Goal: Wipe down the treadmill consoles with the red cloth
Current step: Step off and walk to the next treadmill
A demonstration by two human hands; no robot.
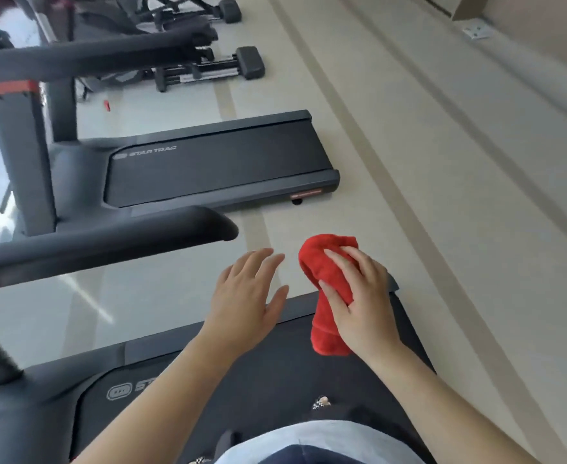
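My right hand [362,296] grips a bunched red cloth [325,272] in the air above the rear of the treadmill belt [292,373] that I stand on. Just to its left, my left hand [248,296] hovers with fingers spread, holding nothing and not touching the cloth. A second dark treadmill [215,165] marked STAR TRAC lies further ahead. Its grey handrail [108,242] crosses the left side of the view. No console shows in this view.
Another handrail [84,58] and a grey upright with a red band [17,152] stand at the upper left. Black exercise equipment bases [208,72] sit on the pale tiled floor beyond. A wall with a socket [476,31] runs along the right.
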